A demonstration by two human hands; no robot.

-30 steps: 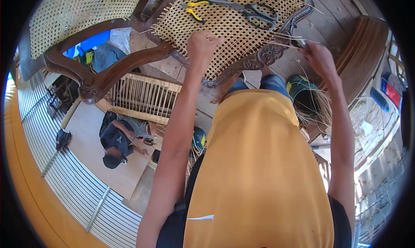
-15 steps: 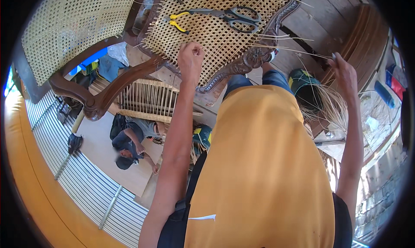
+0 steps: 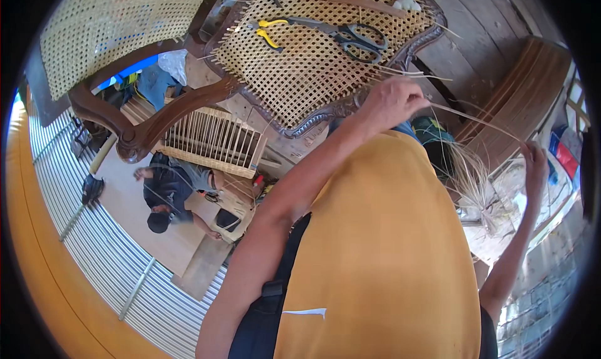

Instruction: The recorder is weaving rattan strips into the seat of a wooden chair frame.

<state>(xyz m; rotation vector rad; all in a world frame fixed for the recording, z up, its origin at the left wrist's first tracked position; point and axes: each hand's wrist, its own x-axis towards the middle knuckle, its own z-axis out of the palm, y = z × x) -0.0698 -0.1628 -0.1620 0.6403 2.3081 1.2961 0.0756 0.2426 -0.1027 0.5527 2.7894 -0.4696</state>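
My left hand (image 3: 393,102) has moved off the woven cane seat (image 3: 307,77), its fingers now pinching a pale cane strand (image 3: 460,113) just right of the seat. My right hand (image 3: 535,161) has swung farther right, fingers apparently gripping that strand too, so it spans both; I can read no writing.

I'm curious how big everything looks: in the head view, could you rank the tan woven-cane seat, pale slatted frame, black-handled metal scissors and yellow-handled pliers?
Largest to smallest, as they look:
1. Tan woven-cane seat
2. Pale slatted frame
3. Black-handled metal scissors
4. Yellow-handled pliers
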